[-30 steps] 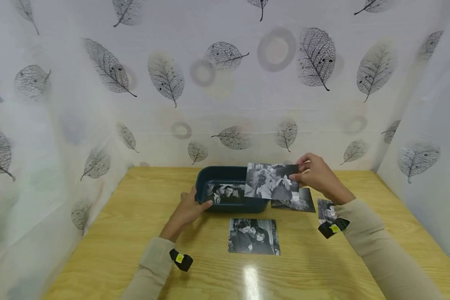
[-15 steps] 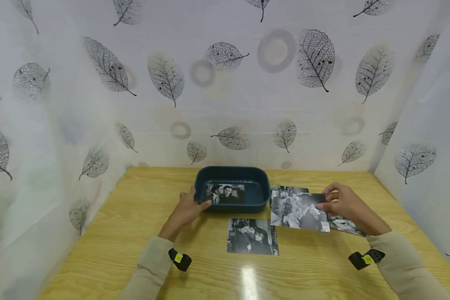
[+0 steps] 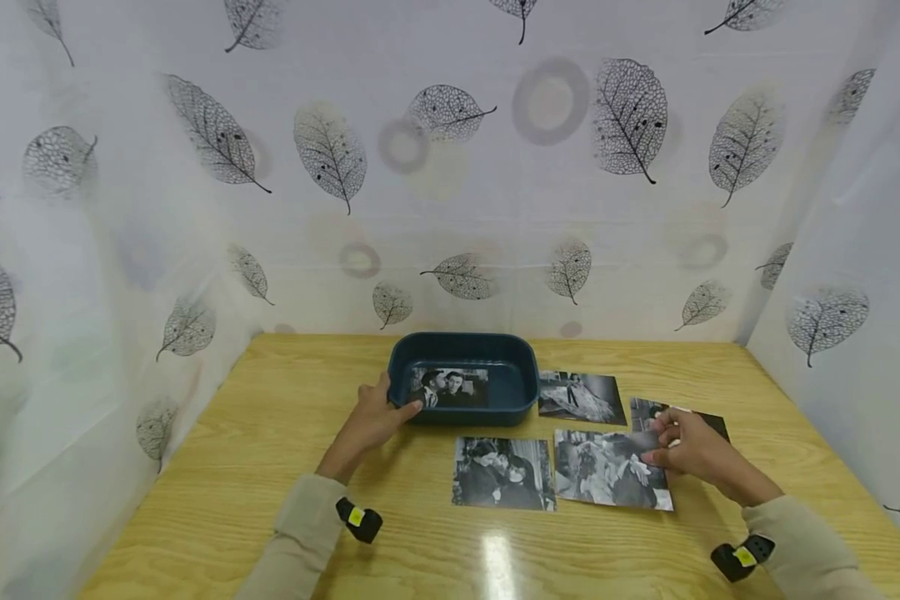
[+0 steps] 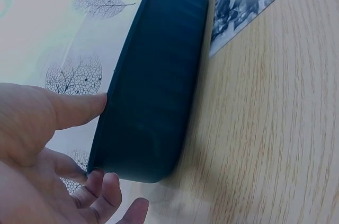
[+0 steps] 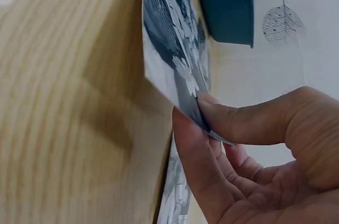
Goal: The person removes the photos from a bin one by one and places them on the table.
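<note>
My right hand (image 3: 696, 450) pinches a black-and-white photo (image 3: 600, 468) by its right edge, between thumb and fingers. In the right wrist view the held photo (image 5: 175, 60) is tilted, its near corner raised off the table over a shadow. My left hand (image 3: 373, 423) grips the left end of a dark teal plastic tub (image 3: 463, 417), thumb on the rim and fingers about the corner. The left wrist view shows the thumb touching the tub's rim (image 4: 114, 83). Inside the tub lies a photo of two people (image 3: 453, 388).
Left of the held photo lies another photo (image 3: 502, 475). A photo with a wide pale dress (image 3: 581, 397) lies right of the tub, and one more (image 3: 708, 423) is partly hidden by my right hand. A leaf-patterned curtain (image 3: 450, 200) stands behind the wooden table (image 3: 217, 483).
My right hand has carried the photo from over the tub's right end, rightward and toward me, down beside the near photo. The left hand has stayed on the tub.
</note>
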Motion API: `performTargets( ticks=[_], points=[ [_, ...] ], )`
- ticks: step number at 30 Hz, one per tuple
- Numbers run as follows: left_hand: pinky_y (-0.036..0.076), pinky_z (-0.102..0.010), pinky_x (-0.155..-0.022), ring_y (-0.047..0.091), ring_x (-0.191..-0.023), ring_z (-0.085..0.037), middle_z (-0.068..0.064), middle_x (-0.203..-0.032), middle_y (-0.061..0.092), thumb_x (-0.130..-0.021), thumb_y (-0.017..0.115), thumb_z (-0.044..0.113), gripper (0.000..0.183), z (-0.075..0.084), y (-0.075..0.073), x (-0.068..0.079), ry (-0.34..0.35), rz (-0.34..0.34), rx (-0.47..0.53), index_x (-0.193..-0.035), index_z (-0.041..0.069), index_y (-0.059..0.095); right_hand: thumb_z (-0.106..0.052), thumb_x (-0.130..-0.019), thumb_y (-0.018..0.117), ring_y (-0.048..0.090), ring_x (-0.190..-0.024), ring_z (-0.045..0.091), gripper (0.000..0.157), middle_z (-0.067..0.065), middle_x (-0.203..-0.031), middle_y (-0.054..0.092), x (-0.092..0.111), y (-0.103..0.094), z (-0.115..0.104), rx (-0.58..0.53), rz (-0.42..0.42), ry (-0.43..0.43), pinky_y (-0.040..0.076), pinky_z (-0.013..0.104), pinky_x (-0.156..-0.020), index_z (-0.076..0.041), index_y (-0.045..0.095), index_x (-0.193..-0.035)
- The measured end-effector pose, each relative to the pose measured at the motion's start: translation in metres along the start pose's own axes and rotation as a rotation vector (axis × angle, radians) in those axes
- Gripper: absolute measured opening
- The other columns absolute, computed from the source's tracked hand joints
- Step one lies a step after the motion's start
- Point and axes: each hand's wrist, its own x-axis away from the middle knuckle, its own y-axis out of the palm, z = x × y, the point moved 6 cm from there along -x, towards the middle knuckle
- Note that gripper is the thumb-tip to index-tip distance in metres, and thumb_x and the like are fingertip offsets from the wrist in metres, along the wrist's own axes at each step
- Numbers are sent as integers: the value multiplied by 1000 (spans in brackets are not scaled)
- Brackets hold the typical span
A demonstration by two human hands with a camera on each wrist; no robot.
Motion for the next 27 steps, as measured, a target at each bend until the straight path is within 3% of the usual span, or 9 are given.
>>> performTargets(
  ticks=[6, 11, 15, 27],
  points=[
    [27, -65, -112, 23, -144, -55, -35, -160, 5, -102, 62, 32, 89, 0, 0, -1, -2, -7, 30, -163, 6, 3, -3, -78, 85, 57, -69, 20, 44, 14, -88, 55, -2, 8, 5, 143, 39, 20, 52, 35, -60, 8, 50, -103],
    [26, -65, -113, 22, -144, -55, -35, -160, 5, -102, 62, 31, 89, 0, 0, -1, 0, -6, 39, -163, 5, 3, -9, -77, 88, 51, -70, 21, 45, 10, -83, 54, -3, 9, 1, 284, 69, -22, 44, 36, -64, 6, 52, -99],
    [26, -65, -113, 21, -145, -54, -35, -160, 5, -102, 62, 31, 89, -1, 0, -1, -3, -7, 36, -163, 5, 2, -16, -77, 90, 52, -72, 21, 46, 10, -83, 57, -2, 11, 0, 356, 73, -39, 46, 39, -65, 6, 54, -98],
    [26, -65, -113, 19, -145, -54, -34, -161, 3, -102, 62, 34, 90, 0, -1, 0, -15, -14, 29, -162, 3, 3, -18, -77, 89, 57, -74, 20, 46, 8, -84, 61, -4, 11, 1, 386, 70, -14, 51, 43, -68, 7, 58, -100]
  ],
)
